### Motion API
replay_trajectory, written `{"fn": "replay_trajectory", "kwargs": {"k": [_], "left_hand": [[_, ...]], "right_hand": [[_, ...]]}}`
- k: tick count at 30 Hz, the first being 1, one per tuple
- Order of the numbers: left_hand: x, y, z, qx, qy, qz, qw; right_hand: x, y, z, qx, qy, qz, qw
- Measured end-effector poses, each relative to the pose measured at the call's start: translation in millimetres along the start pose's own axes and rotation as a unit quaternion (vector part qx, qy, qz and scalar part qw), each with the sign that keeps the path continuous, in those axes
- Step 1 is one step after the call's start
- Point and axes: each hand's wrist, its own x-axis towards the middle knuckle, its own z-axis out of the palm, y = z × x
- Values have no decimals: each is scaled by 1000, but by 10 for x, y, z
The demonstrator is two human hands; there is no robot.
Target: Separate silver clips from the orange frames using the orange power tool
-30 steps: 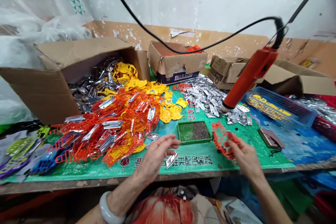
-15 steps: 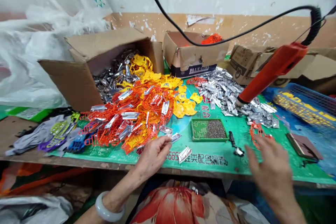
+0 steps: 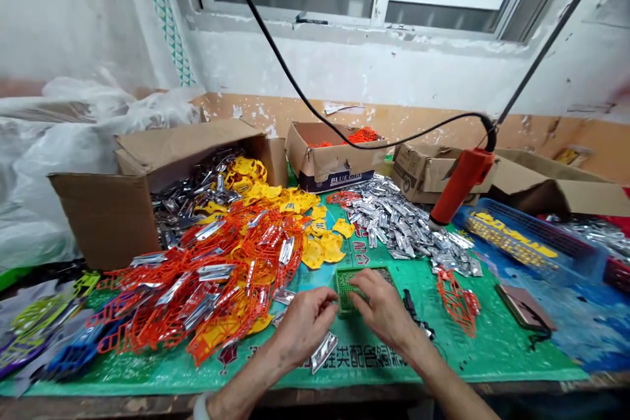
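Note:
My left hand (image 3: 308, 325) is just left of a small green tray (image 3: 343, 302); its fingers are curled in a pinch, and whatever is between them is hidden. Over the tray reaches my right hand (image 3: 384, 312), with thumb and forefinger apart and nothing visible between them. It covers much of the tray and the small dark screws (image 3: 386, 273) in it. Close below my left hand lies a shiny metal plate (image 3: 323, 352). An orange lattice piece (image 3: 455, 302) with a metal plate rests on the green sheet to the right.
Orange pieces (image 3: 191, 289) and yellow ones (image 3: 322, 246) are heaped left, beside an open carton (image 3: 105, 220). Silver plates (image 3: 394, 216) are piled behind the tray. A red electric screwdriver (image 3: 460, 187) hangs on its cable at right, near a blue basket (image 3: 585, 252) and a notebook (image 3: 524, 305).
My right hand has moved left, from beside the orange piece to over the screw tray. My left hand stays pinched, now close to the tray. The view has tilted up, showing the window.

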Motion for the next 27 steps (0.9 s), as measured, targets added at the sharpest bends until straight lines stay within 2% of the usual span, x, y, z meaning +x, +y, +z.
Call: {"fn": "replay_trajectory", "kwargs": {"k": [3,7,10,13,17,22,25,27], "left_hand": [[-42,11,86,-14,-8,-8,1000],[-142,-63,198,-43,-9,-28,999],[-185,-185,192,-73,-26,-26,997],[-195,-320,104,-129,-46,-48,989],[-230,-383,-30,-203,-51,-118,971],[-330,-223,-102,-284,-37,-182,941],[-362,-168,-124,-301,-40,-185,935],[-378,-176,-147,-315,-42,-172,932]], "right_hand": [[520,288,13,-41,-4,32,999],[1368,666,58,-110,-8,80,991],[1894,799,102,-156,5,92,983],[2217,850,153,-183,18,91,979],[2373,890,211,-177,18,81,981],[2349,826,188,-108,41,71,991],[2210,691,93,-34,69,70,995],[1975,553,5,31,81,74,993]]}}
